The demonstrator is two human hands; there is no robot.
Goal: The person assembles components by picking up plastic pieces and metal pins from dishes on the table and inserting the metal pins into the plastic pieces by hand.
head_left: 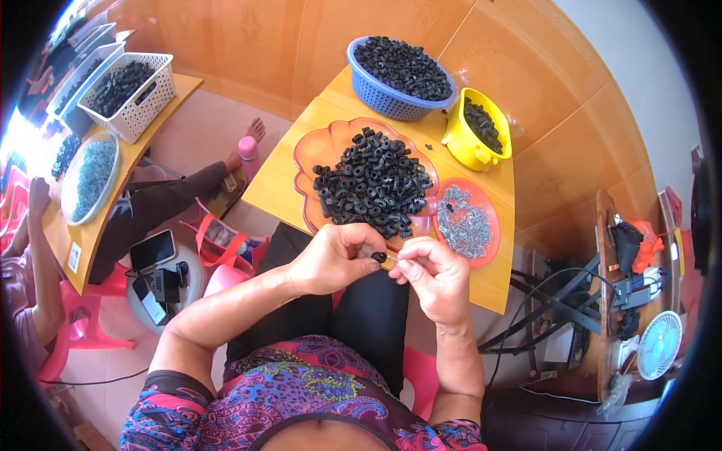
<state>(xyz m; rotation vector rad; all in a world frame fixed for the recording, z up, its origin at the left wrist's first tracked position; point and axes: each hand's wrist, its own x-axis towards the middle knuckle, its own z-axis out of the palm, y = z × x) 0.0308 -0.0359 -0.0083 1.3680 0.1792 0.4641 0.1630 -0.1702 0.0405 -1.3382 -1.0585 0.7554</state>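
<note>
Over my lap, at the near edge of the wooden table (282, 180), my two hands meet. Thumb and fingers of my left hand (335, 259) pinch a small black plastic part (379, 257). My right hand (436, 278) is closed on a thin, shiny metal piece (393, 259), its end close to the black part; whether they touch I cannot tell. Just beyond my hands, an orange flower-shaped tray (307, 150) carries a heap of black ribbed parts (372, 184). To its right, a red-orange dish (490, 218) holds many small silvery metal pieces (466, 225).
A blue basket (395, 109) and a yellow bucket (466, 150), both full of black parts, stand at the table's far side. Left, another person sits by a second table (86, 252) with a white basket (139, 113). A stool (192, 282) bears a phone. A fan (659, 346) stands right.
</note>
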